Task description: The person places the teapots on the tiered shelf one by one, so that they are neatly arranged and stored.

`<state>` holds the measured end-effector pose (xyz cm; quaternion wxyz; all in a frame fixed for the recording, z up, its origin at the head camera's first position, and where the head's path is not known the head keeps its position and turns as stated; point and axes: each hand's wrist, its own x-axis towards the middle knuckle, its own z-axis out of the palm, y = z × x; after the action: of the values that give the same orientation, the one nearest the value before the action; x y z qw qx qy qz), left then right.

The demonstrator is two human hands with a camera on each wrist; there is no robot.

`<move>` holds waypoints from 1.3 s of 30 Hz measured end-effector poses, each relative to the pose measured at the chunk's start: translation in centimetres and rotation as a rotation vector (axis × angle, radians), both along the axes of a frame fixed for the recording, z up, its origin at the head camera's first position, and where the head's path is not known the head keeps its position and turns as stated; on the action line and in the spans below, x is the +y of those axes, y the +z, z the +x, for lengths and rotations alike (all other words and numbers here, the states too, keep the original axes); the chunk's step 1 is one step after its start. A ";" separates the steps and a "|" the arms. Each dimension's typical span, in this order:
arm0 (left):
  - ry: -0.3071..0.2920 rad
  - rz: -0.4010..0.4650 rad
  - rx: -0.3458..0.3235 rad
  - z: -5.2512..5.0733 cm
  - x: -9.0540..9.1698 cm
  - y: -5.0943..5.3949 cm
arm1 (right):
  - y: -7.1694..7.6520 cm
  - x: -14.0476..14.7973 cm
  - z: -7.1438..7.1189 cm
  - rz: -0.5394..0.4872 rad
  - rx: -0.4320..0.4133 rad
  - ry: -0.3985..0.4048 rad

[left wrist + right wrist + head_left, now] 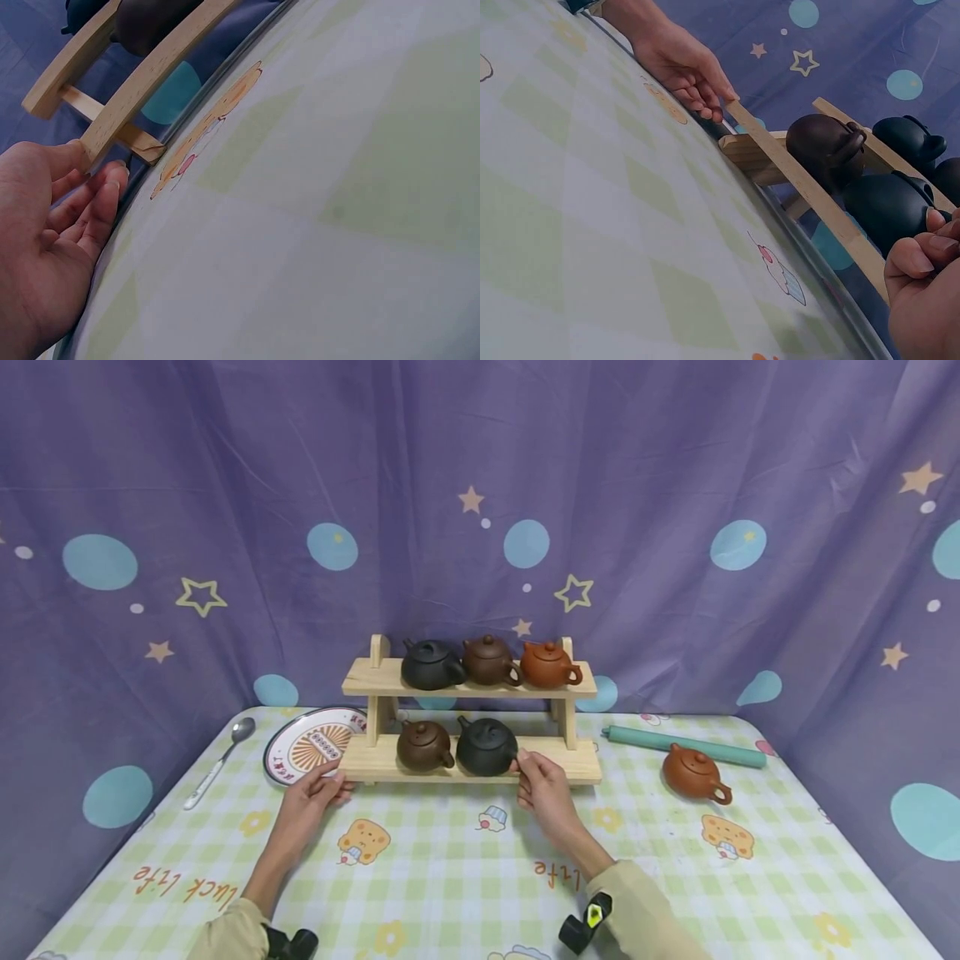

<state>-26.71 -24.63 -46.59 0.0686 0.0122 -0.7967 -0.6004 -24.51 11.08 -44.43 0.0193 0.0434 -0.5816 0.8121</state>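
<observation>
A two-tier wooden shelf (465,772) stands on the table. My left hand (307,802) holds the left end of its lower board, thumb on top and fingers beneath, as the left wrist view shows. On that board sits a black teapot (487,748), and my right hand (547,793) pinches its handle. Just left of it is a small dark brown teapot (423,747). The upper board carries another black teapot (431,666), a brown teapot (489,660) and a reddish-brown teapot (550,665). In the right wrist view, fingers (922,255) hide most of the pinched handle.
A patterned plate (300,752) lies partly behind the shelf's left end, with a spoon (221,764) farther left. To the right are a rolled green cloth or tube (682,746) and another reddish-brown teapot (693,774). A purple curtain (637,485) hangs behind the checked tablecloth (450,893).
</observation>
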 end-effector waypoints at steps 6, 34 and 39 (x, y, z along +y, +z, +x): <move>-0.004 0.011 -0.010 0.0 0.0 0.1 | -0.1 -0.2 -0.1 0.021 0.009 -0.002; 0.008 -0.028 0.008 -0.1 0.0 -0.1 | 0.6 0.9 -0.3 0.192 0.017 0.035; 0.006 -0.031 0.019 0.0 0.0 -0.1 | 0.7 1.4 -0.3 0.204 0.006 0.017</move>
<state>-26.68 -24.62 -46.71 0.0782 0.0080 -0.8052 -0.5878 -24.85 12.50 -43.78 0.0098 0.0524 -0.6609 0.7486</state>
